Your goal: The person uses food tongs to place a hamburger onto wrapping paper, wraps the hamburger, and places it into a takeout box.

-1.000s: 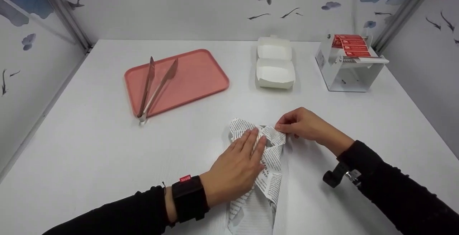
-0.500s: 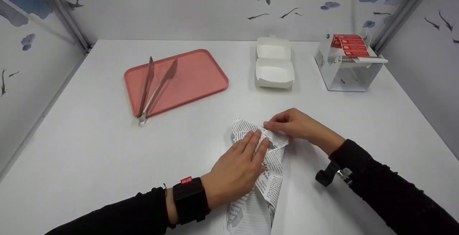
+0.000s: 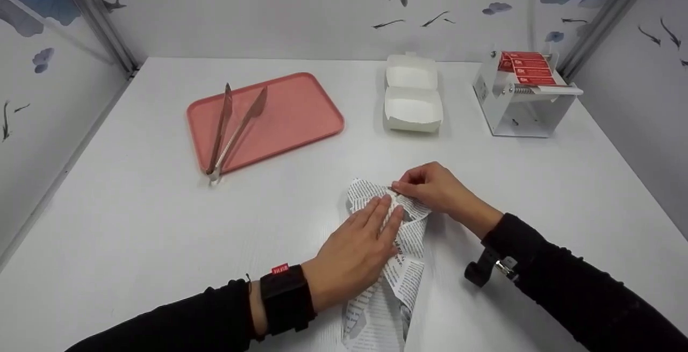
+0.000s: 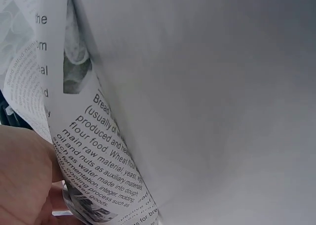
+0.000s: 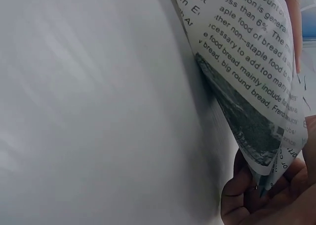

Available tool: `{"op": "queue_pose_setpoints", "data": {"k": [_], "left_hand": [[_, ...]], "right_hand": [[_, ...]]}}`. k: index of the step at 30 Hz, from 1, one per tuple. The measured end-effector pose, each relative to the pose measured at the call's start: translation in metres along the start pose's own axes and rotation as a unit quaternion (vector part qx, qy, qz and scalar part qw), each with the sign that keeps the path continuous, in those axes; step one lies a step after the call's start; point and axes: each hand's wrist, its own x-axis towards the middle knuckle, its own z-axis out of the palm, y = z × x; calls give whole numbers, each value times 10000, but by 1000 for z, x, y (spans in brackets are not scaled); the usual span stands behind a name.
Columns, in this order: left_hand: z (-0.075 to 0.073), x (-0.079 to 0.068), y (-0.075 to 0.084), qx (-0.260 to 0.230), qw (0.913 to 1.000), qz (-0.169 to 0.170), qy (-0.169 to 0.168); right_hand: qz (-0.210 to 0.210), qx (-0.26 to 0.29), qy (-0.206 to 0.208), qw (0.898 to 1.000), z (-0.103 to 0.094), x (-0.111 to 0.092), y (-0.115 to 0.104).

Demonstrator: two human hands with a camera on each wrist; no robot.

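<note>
Looks like a food-packing booth in here: fish-painted wall (image 3: pixel 301 27) up top, tongs (image 3: pixel 251 114) upper left, clamshell box (image 3: pixel 413 107) upper middle.

Paper (image 3: pixel 407 282) pt. hidden under L hand (image 3: pixel 355 252) (btm cut off).

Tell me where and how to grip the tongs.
Probably across both arms of the tongs, just beyond the joined end, from above and the near side: the arms spread in a V towards the far edge of the tray, while the joined end pokes past its near-left corner.
</note>
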Motion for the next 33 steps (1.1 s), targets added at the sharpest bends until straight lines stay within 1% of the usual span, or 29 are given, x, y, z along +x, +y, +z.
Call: {"op": "queue_pose_setpoints", "data": {"k": [6,8,10,11,12,13,14,16,17,18,19,21,22,24,26,28,31,33], "left_hand": [[-1,1,-1,-255,9996,-75,-68],[-2,2,-2,-177,9998,-57,-37],[-2,2,-1,-37,10000,-17,6],[-1,2,-1,42,10000,2,48],[-1,2,-1,134,9999,18,108],[-1,2,0,201,9996,35,172],[0,3,0,273,9993,60,241],[0,3,0,328,9989,85,327],[0,3,1,329,9987,104,378],[1,3,1,307,9987,119,390],[1,3,0,280,9987,141,392],[1,2,0,239,9988,177,385],[1,2,0,224,9987,197,405],[2,2,-1,238,9985,236,440],[2,2,-1,261,9982,260,470],[2,2,-1,320,9980,257,480],[1,1,-1,364,9984,194,375],[1,1,0,380,9988,123,274]], "right_hand": [[19,-69,189,9998,-1,-2,1],[-5,-77,256,9996,-2,-4,2],[-249,-151,344,9990,-2,-6,1],[-503,-220,402,9977,-1,-8,0],[-860,-302,449,9948,0,-9,0],[-1291,-403,476,9897,1,-11,-2],[-1769,-550,465,9816,3,-12,-3],[-2653,-913,270,9594,6,-14,-7],[-2959,-1090,68,9490,7,-15,-9],[-3161,-1240,-182,9404,9,-16,-10],[-3244,-1380,-430,9348,10,-16,-12],[-3165,-1616,-873,9306,12,-16,-13],[-3061,-1687,-1039,9312,13,-16,-13],[-2903,-1645,-1245,9344,13,-15,-12],[-2840,-1543,-1310,9372,12,-14,-11],[-2834,-1421,-1262,9400,10,-14,-10],[-2829,-1435,-1016,9429,4,-16,-6],[-2870,-1556,-800,9418,0,-20,-3]]}}
